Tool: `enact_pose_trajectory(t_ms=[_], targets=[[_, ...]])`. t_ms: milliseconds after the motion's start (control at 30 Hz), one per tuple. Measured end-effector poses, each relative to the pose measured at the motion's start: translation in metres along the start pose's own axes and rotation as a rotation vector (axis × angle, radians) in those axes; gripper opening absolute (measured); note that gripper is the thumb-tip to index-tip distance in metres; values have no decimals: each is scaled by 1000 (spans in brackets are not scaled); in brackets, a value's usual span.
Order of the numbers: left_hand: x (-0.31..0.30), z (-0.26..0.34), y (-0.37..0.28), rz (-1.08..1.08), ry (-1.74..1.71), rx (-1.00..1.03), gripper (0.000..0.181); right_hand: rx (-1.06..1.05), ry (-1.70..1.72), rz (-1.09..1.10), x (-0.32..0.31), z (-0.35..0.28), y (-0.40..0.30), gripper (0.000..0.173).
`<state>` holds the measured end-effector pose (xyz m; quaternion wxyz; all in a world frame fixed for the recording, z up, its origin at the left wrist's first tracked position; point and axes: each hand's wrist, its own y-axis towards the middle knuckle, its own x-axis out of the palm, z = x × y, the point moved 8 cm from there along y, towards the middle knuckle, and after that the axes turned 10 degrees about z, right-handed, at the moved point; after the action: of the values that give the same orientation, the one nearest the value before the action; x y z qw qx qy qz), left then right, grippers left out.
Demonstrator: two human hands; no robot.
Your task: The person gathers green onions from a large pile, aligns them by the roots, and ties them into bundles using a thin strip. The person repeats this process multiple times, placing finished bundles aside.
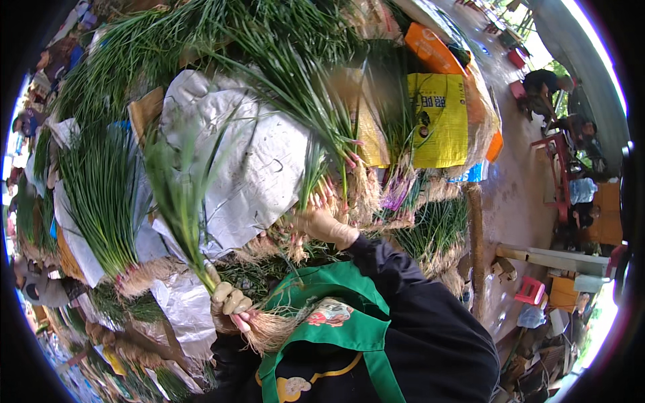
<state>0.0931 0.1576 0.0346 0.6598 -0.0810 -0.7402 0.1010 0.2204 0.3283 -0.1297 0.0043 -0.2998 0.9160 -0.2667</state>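
My left hand [229, 302] is wrapped around a bunch of scallions [186, 237]. Their green leaves point up and away from me, and the pale fringed roots [272, 330] hang over my green apron [347, 327]. My right hand [327, 226] reaches forward to the pinkish bases of loose scallions [320, 194] at the edge of a white plastic sheet [252, 151]. Its fingertips are blurred and partly hidden, so whether they grip a stalk is unclear. Just beyond that hand lie longer scallions [302, 95] with reddish bases.
A large scallion bundle [101, 201] lies at left, and a leafy heap [201, 30] covers the far side. Yellow [438, 121] and orange [433, 48] woven sacks stand at right. A wooden post [474, 242] edges the wet floor [519, 201], where people [544, 93] sit farther off.
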Motion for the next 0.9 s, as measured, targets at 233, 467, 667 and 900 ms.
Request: enact_pose_trajectory(t_ms=[233, 467, 667, 900], targets=[[-51, -2, 60, 306, 320, -122, 27, -408, -1390, 1056, -177, -34, 42, 32], [-26, -4, 76, 419, 659, 113, 30, -494, -643, 807, -109, -98, -2, 18], [-85, -14, 114, 656, 1173, 27, 18, -480, -370, 520, 17, -57, -87, 29], [-115, -8, 104, 814, 1116, 58, 18, -404, -153, 472, 5, -4, -27, 26]])
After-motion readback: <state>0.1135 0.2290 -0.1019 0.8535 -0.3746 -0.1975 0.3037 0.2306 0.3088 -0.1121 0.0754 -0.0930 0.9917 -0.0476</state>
